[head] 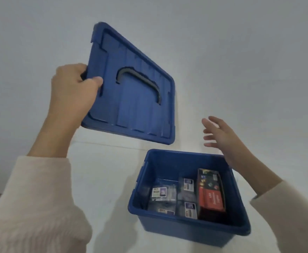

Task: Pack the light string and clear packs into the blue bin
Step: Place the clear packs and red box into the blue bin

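Pale sleeves are framing the blue bin, light string box and clear packs lying inside it. The left hand is gripping the lid above the bin; the right hand is hovering spread and empty. Packing looks done, with closing likely remaining.

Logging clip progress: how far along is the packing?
Done: the light string box and the clear packs lie inside the blue bin. In hand: the left hand grips the lid by its edge, held clear of the bin; the right hand is open above the bin's far rim, holding nothing. Left: probably just fitting the lid; nothing else to pack is in view.
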Motion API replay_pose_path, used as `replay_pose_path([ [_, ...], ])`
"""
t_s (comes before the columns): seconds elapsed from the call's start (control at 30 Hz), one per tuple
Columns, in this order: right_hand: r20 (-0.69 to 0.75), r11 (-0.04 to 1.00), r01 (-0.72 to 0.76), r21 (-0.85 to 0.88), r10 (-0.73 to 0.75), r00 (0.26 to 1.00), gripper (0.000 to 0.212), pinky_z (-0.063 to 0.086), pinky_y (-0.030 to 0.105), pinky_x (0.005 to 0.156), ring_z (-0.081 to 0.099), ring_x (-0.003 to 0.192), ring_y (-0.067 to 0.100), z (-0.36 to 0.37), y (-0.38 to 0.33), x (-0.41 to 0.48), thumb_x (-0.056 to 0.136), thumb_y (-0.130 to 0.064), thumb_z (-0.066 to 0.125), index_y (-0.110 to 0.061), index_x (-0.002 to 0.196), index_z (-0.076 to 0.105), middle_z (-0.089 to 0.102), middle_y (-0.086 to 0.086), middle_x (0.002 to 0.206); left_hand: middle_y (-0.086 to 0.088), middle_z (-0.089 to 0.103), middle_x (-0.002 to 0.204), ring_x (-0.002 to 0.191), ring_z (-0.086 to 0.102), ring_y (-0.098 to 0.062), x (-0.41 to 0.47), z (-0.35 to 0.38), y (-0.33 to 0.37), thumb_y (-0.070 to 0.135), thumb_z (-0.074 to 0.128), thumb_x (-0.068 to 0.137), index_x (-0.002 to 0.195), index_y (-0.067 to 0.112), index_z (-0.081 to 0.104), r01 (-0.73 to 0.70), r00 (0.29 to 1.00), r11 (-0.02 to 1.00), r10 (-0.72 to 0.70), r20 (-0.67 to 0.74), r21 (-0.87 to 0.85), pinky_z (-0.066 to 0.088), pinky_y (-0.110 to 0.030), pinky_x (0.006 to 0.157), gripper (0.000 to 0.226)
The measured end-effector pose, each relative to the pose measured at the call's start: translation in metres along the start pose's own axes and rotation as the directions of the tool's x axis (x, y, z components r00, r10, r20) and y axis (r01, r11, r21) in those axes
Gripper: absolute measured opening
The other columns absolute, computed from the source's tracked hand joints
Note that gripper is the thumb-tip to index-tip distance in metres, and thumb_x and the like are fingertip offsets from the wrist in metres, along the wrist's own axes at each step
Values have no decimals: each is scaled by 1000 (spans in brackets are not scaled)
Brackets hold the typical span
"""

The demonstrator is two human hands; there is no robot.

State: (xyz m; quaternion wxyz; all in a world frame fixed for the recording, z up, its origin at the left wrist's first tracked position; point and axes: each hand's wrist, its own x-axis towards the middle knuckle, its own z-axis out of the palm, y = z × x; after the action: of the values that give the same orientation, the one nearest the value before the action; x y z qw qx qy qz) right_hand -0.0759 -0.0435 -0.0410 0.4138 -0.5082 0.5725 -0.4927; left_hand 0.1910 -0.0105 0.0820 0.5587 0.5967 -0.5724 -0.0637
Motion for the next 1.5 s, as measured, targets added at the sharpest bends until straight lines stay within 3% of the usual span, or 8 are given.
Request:
replay_pose_path([
  [0.1,-15,995,-59,75,60,998,48,51,31,71,61,82,20,-28,-3,-5,94,-47,46,-24,136,38,62,8,103,-5,68,87,71,65,-19,-19,25,-16,10,59,87,95,14,67,332,937,899,-280,209,-286,55,-37,72,12],
  [0.27,-172,996,-92,18,94,981,27,39,23,51,47,59,15,-57,29,-28,95,-18,48,-17,119,60,56,3,70,-10,69,96,73,66,-21,-72,82,-69,6,58,88,112,14,63,691,692,666,-496,525,-281,57,-29,55,25],
  [0.4,-249,976,-160,-145,121,961,28,52,29,62,65,79,17,-54,60,-50,93,-25,54,-19,119,63,70,5,90,-6,69,95,87,64,-24,-112,102,-98,8,55,87,96,18,68,549,754,835,-478,451,-34,51,-34,74,18],
  [0.63,-378,820,-206,-533,-13,926,33,37,26,53,54,66,15,-42,82,-73,94,-30,47,-27,125,60,56,-1,70,13,58,72,67,54,-6,-130,98,-102,10,50,90,83,30,59,318,797,943,-321,512,97,37,-15,52,23],
  [0.83,-362,820,-250,-515,56,931,30,35,25,54,51,71,14,-33,82,-83,95,-27,47,-22,124,55,57,-2,82,-5,49,136,106,53,-21,-132,94,-119,18,57,91,146,16,30,532,698,844,-482,530,66,44,-31,89,61],
  [1.17,-403,927,-251,-278,125,906,29,41,25,55,55,74,13,-24,87,-86,96,-26,47,-18,123,54,63,9,87,-13,55,128,104,57,-28,-115,93,-129,15,70,81,139,9,38,804,446,595,-612,654,8,50,-44,92,66],
  [1.33,-404,931,-242,-274,118,907,28,40,24,55,54,72,12,-23,89,-87,97,-25,47,-17,123,53,62,8,84,-10,69,89,80,64,-24,-119,94,-131,11,73,77,98,1,66,757,545,652,-601,585,-37,57,-38,74,25],
  [1.5,-403,930,-238,-281,111,909,30,38,23,54,53,71,11,-22,88,-85,97,-25,46,-16,125,53,61,9,84,-2,67,96,90,63,-23,-126,97,-127,15,73,78,107,10,67,592,736,805,-517,438,-45,54,-37,81,30],
])
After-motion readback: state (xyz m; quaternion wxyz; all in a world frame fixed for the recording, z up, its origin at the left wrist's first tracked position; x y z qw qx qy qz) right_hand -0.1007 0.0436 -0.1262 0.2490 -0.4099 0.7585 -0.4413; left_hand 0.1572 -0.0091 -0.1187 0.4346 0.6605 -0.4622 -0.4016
